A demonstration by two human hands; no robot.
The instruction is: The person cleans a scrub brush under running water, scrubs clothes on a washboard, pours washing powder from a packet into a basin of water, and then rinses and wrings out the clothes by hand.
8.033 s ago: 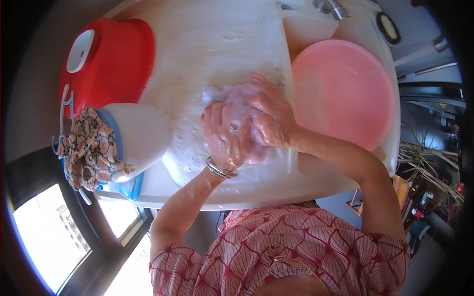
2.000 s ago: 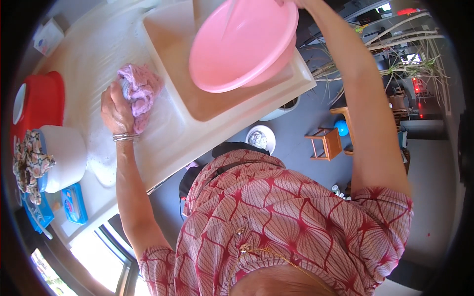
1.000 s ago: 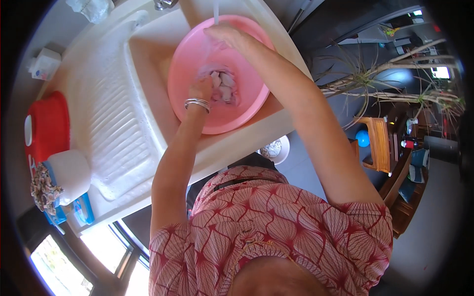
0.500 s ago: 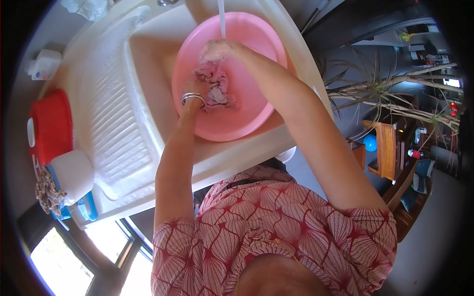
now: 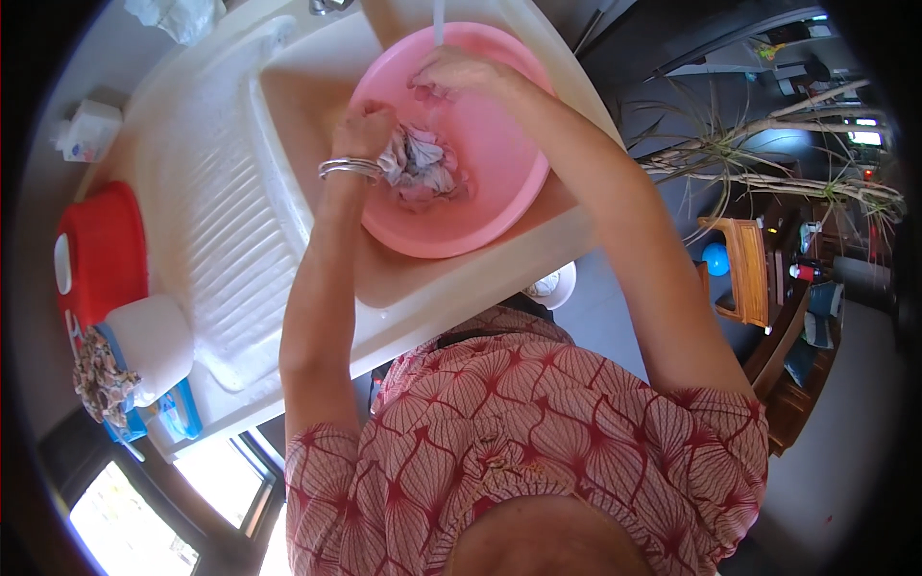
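Observation:
A pink plastic basin [image 5: 519, 182] stands in the sink, with water in it. A wet, crumpled cloth [image 5: 423, 163], greyish white and pink, lies bunched in the water. My left hand [image 5: 365, 130], with silvery bangles at the wrist, is closed on the cloth's left edge near the basin's left rim. My right hand [image 5: 453, 73] is at the far side of the basin, just below a thin stream of water [image 5: 439, 21]. Its fingers are curled around what looks like a pinkish end of the cloth, mostly hidden by the hand.
Left of the basin is the sink's ribbed washboard [image 5: 226, 226], wet with suds. Along the left side are a red plastic container [image 5: 110, 254], a white tub [image 5: 152, 346], a patterned cloth [image 5: 104, 379] and a white bottle [image 5: 91, 132]. A spiky plant [image 5: 725, 144] stands right.
My left hand has moved up and left, towards the basin's rim, and the cloth shows more of its greyish side. My right hand has shifted slightly right and away from the left one.

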